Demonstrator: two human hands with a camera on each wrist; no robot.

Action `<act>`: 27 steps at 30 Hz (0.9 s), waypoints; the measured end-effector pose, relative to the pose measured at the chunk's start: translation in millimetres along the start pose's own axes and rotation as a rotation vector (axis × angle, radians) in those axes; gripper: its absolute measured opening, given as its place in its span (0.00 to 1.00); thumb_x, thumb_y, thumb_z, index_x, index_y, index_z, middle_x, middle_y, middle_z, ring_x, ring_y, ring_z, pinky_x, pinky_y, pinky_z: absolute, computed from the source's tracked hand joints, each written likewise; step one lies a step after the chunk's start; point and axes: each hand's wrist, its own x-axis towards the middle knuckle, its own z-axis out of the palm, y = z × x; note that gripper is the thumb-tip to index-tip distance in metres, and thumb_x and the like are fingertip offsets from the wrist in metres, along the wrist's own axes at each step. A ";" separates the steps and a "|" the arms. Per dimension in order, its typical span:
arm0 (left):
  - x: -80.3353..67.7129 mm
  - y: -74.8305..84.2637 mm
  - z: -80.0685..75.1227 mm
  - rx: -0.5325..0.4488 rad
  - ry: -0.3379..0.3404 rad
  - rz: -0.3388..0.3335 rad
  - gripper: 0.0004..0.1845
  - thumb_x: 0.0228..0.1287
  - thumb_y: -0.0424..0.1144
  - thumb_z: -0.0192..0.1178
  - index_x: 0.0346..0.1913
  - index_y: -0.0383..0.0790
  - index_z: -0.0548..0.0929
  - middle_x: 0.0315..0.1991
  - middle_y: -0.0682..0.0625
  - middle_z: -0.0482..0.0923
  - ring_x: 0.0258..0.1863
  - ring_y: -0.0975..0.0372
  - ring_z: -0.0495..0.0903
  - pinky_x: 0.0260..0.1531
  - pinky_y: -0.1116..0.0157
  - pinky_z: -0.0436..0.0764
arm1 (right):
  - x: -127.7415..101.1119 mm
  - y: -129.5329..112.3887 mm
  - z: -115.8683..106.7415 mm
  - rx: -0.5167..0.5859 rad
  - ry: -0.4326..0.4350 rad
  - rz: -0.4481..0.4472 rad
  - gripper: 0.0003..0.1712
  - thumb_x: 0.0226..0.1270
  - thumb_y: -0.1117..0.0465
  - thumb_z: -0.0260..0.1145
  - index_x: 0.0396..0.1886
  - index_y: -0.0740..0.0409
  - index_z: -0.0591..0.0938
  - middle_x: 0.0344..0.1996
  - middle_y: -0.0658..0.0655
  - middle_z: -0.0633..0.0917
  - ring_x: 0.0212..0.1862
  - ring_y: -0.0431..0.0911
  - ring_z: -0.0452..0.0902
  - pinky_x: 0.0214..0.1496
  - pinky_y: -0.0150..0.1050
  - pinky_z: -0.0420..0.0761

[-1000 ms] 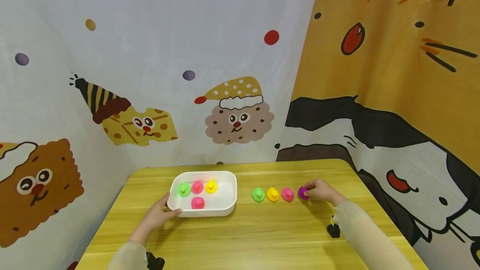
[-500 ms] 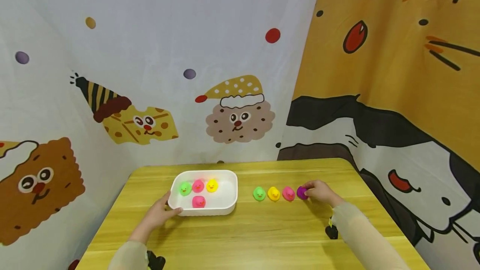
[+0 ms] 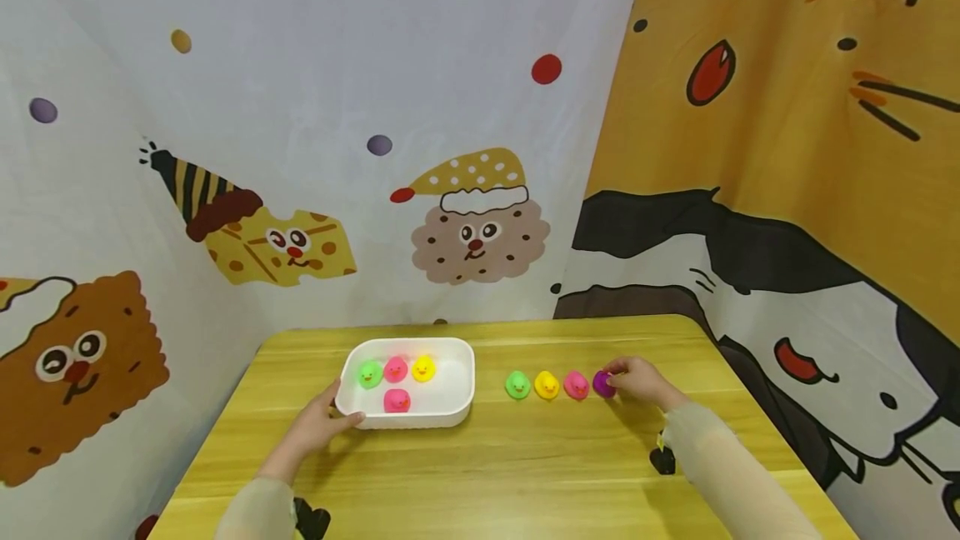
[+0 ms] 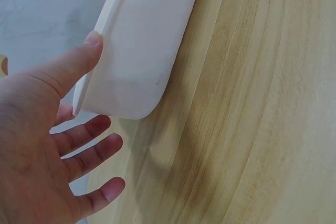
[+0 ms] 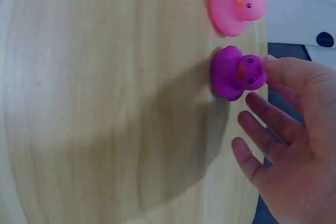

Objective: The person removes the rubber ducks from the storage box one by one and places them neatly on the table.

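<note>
Cartoon curtains back the wooden table (image 3: 525, 473). Right hand (image 3: 637, 380), fingers relaxed, touches the purple rubber duck (image 3: 603, 383) at three o'clock in its row; it looks light, soft and squashy, best pinched at the body. Left hand (image 3: 318, 427), fingers straight, rests on the white tub (image 3: 457, 411).

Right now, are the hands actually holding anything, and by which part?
Nothing is gripped. The left hand steadies the white tub at its corner; the right hand touches the purple duck at its head.

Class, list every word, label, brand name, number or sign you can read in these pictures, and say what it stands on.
None: no readable text anywhere.
Small rubber ducks, such as the purple one: faces only, no print.
White plastic tub: plain.
Cartoon fabric backdrop: drawings only, no letters.
</note>
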 end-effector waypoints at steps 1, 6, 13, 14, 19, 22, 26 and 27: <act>-0.1 0.2 -0.2 -0.001 -0.001 -0.001 0.47 0.50 0.53 0.62 0.67 0.38 0.51 0.48 0.42 0.71 0.44 0.53 0.68 0.44 0.51 0.69 | 1.1 -2.5 -0.7 0.000 0.013 -0.006 0.16 0.59 0.65 0.58 0.45 0.70 0.76 0.41 0.65 0.78 0.40 0.51 0.75 0.39 0.42 0.76; -0.2 0.3 -1.5 -0.002 -0.003 0.000 0.47 0.50 0.53 0.62 0.67 0.37 0.51 0.47 0.43 0.71 0.44 0.53 0.68 0.44 0.51 0.68 | 12.6 -20.5 -1.8 -0.023 0.054 -0.071 0.16 0.61 0.62 0.59 0.46 0.66 0.78 0.42 0.61 0.80 0.45 0.53 0.74 0.45 0.45 0.74; -1.8 1.0 -1.3 -0.017 -0.005 0.014 0.48 0.49 0.55 0.62 0.67 0.36 0.51 0.50 0.40 0.70 0.48 0.51 0.67 0.47 0.47 0.66 | 30.0 -66.5 16.3 0.060 -0.030 -0.140 0.14 0.59 0.60 0.61 0.44 0.60 0.80 0.41 0.59 0.80 0.43 0.49 0.74 0.45 0.44 0.74; -2.4 1.1 -1.3 -0.016 -0.005 0.012 0.48 0.49 0.55 0.62 0.67 0.36 0.50 0.51 0.40 0.69 0.48 0.51 0.67 0.47 0.47 0.65 | 32.6 -73.8 20.9 0.062 -0.040 -0.145 0.14 0.58 0.59 0.62 0.43 0.59 0.80 0.41 0.58 0.80 0.43 0.47 0.75 0.45 0.43 0.74; -2.4 2.4 -1.8 -0.029 -0.005 0.001 0.49 0.48 0.56 0.63 0.67 0.37 0.51 0.50 0.41 0.70 0.46 0.52 0.67 0.46 0.49 0.66 | 47.9 -105.6 44.9 0.038 -0.090 -0.209 0.12 0.57 0.60 0.62 0.42 0.57 0.80 0.40 0.56 0.80 0.41 0.44 0.74 0.46 0.42 0.73; -1.0 2.9 -2.0 -0.039 -0.003 0.008 0.49 0.47 0.56 0.63 0.67 0.37 0.51 0.48 0.42 0.71 0.44 0.53 0.68 0.45 0.51 0.67 | 54.4 -124.7 58.8 0.023 -0.132 -0.253 0.12 0.57 0.60 0.63 0.42 0.56 0.80 0.38 0.53 0.80 0.41 0.44 0.74 0.44 0.41 0.74; 0.0 1.3 -1.4 -0.040 -0.002 0.012 0.47 0.48 0.53 0.64 0.67 0.37 0.52 0.48 0.42 0.71 0.44 0.54 0.68 0.45 0.52 0.67 | 62.1 -150.2 77.5 0.003 -0.188 -0.294 0.16 0.56 0.58 0.64 0.44 0.58 0.80 0.39 0.51 0.80 0.41 0.45 0.74 0.42 0.38 0.75; -0.1 0.8 -1.3 -0.037 -0.003 0.010 0.47 0.49 0.52 0.64 0.67 0.37 0.52 0.48 0.42 0.71 0.45 0.54 0.68 0.46 0.51 0.67 | 64.5 -155.9 82.0 -0.003 -0.198 -0.306 0.17 0.55 0.57 0.64 0.44 0.58 0.80 0.40 0.51 0.80 0.41 0.46 0.74 0.42 0.38 0.75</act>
